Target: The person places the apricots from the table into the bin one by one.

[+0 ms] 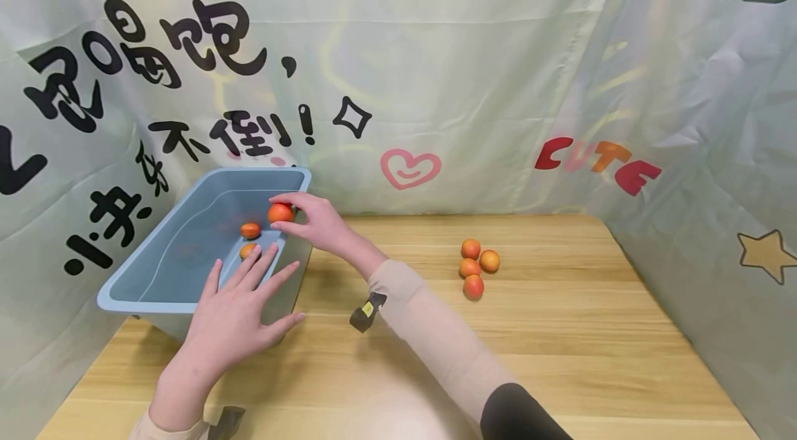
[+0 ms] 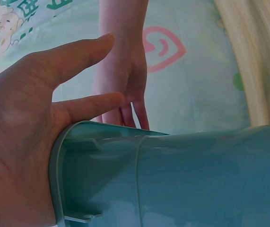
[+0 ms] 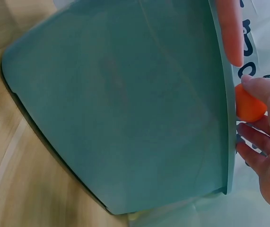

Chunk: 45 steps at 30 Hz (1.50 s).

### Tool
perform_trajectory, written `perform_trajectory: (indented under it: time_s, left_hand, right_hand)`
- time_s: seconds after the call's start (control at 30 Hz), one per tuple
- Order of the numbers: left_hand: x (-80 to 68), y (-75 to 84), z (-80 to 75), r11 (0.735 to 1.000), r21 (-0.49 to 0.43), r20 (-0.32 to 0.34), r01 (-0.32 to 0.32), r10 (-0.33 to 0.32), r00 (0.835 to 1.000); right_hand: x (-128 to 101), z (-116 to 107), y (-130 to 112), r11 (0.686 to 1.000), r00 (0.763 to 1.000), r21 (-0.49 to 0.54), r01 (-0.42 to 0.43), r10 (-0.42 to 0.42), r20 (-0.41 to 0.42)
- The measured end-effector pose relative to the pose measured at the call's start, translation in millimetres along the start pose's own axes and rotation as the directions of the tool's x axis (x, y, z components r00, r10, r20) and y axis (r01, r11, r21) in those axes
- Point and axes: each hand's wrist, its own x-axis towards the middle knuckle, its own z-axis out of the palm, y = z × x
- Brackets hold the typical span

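Note:
My right hand pinches a small orange-red round fruit between thumb and fingers, over the right rim of a blue plastic bin. In the right wrist view, the held fruit shows just above the rim. My left hand lies over the bin's near right corner, fingers straight and spread, holding nothing. Inside the bin are two more fruits: an orange-red one and a paler orange one, partly hidden behind the left fingertips.
Several orange-red fruits sit in a close group on the wooden table, right of the right forearm. A printed cloth hangs behind the table and at both sides. The bin stands at the table's left, close to the cloth.

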Motion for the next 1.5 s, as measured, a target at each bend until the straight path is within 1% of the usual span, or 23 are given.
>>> perform_trajectory:
  time_s: [0.1, 0.43, 0.63, 0.83, 1.0, 1.23, 1.4, 1.5]
  left_hand:
    - [0.0, -0.2, -0.1, 1.000, 0.000, -0.001, -0.001, 0.001, 1.000]
    - [-0.2, 0.4, -0.7, 1.000, -0.002, -0.005, 0.001, -0.001, 1.000]
    - [-0.8, 0.8, -0.8, 1.000, -0.003, 0.007, 0.008, -0.008, 1.000]
    - [-0.9, 0.5, -0.4, 1.000, -0.005, 0.008, 0.009, -0.009, 1.000]
    - [-1.3, 1.2, 0.0, 1.000, -0.001, 0.003, 0.006, -0.006, 1.000]
    - [-1.7, 1.8, 0.2, 1.000, 0.004, 0.001, 0.004, -0.004, 1.000]
    - [-1.1, 2.0, 1.0, 1.000, 0.010, 0.000, 0.004, -0.004, 1.000]
    - [-0.9, 2.1, 0.8, 1.000, 0.009, -0.002, 0.008, -0.008, 1.000]
  right_hand:
    - [3, 1, 0, 1.000, 1.000, -0.005, -0.014, 0.014, 0.004]
    - [8, 6, 1, 0.999, 1.000, -0.038, -0.020, 0.021, 0.022]
    - [7, 9, 3, 0.999, 1.000, -0.051, -0.009, 0.011, 0.028]
    - [7, 11, 6, 0.999, 1.000, -0.047, 0.004, -0.003, 0.023]
    - [6, 13, 9, 0.999, 0.999, -0.038, -0.017, 0.018, 0.027]
    - [2, 16, 11, 0.999, 0.999, -0.007, -0.037, 0.037, -0.018]
    - [-5, 15, 13, 0.998, 0.997, 0.036, -0.054, 0.056, -0.053]
    - [-11, 13, 14, 0.998, 0.996, 0.039, -0.057, 0.060, -0.072]
